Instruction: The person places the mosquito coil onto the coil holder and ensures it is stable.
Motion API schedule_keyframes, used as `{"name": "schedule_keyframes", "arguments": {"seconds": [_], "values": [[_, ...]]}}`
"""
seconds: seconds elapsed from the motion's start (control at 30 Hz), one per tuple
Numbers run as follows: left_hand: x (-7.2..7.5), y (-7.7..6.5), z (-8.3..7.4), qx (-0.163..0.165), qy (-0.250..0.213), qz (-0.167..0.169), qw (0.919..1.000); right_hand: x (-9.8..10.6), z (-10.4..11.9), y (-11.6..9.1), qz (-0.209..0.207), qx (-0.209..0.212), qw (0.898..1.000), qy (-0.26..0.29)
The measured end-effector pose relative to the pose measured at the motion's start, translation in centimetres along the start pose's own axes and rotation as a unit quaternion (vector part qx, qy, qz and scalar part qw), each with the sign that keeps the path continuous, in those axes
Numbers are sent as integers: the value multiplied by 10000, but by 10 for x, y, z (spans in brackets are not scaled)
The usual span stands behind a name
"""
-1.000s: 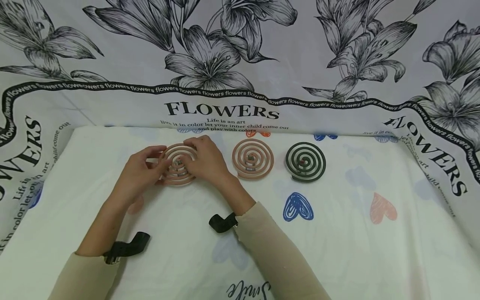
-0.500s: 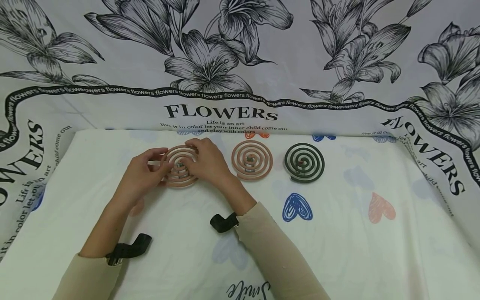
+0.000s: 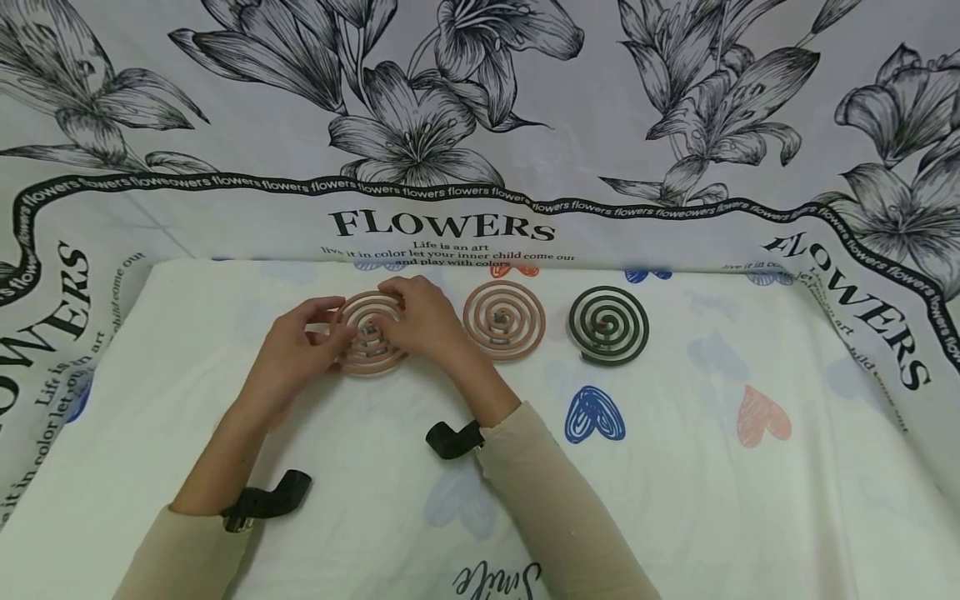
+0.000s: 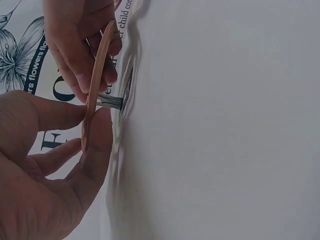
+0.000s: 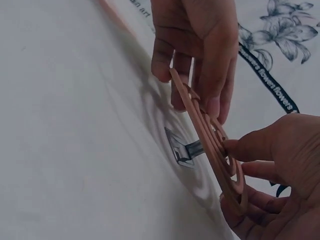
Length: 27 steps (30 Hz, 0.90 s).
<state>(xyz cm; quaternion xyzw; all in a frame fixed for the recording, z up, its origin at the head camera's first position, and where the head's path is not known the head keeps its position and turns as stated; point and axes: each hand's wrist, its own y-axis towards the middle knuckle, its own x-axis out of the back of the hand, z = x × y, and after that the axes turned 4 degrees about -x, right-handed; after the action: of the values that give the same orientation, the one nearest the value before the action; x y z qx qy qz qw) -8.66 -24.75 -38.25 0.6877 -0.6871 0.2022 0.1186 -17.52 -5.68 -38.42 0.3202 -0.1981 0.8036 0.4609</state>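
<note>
A brown mosquito coil (image 3: 372, 364) sits level on a small metal stand (image 5: 196, 148), slightly raised above the white cloth. My left hand (image 3: 296, 346) pinches its left edge between thumb and fingers. From the other side, my right hand (image 3: 423, 323) grips the coil, the thumb over its rings and the fingers at the far rim. In the left wrist view the coil (image 4: 98, 70) shows edge-on, with the stand's post beneath it. To the right lie a second brown coil (image 3: 504, 356) and a dark green coil (image 3: 609, 362).
White cloth (image 3: 675, 517) printed with hearts covers the table. At the back rises a flower-printed cloth (image 3: 600, 142), which also runs down both sides. Each wrist wears a black camera mount (image 3: 270, 496). The second brown coil stands close to my right hand.
Both hands have shifted a little to the right together with the brown coil between them, closing the gap to the second coil. Their grip looks the same.
</note>
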Motion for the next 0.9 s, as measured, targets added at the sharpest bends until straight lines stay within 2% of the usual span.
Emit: {"name": "schedule_keyframes", "arguments": {"seconds": [0.17,0.4,0.6,0.73,0.9], "values": [[-1,-1,1,9,-52,-31,10000,2,0,-2,149,-19,9999,-41],[-6,3,1,26,-215,77,9997,5,-5,-6,-39,-232,9991,-363],[0,5,-3,125,153,88,9998,6,-4,-4,-105,-55,9995,-308],[3,7,-3,87,436,282,9986,7,-3,-7,-210,-137,9993,-277],[7,9,-4,25,503,528,9973,12,-5,-8,-256,-141,9995,-144]]}}
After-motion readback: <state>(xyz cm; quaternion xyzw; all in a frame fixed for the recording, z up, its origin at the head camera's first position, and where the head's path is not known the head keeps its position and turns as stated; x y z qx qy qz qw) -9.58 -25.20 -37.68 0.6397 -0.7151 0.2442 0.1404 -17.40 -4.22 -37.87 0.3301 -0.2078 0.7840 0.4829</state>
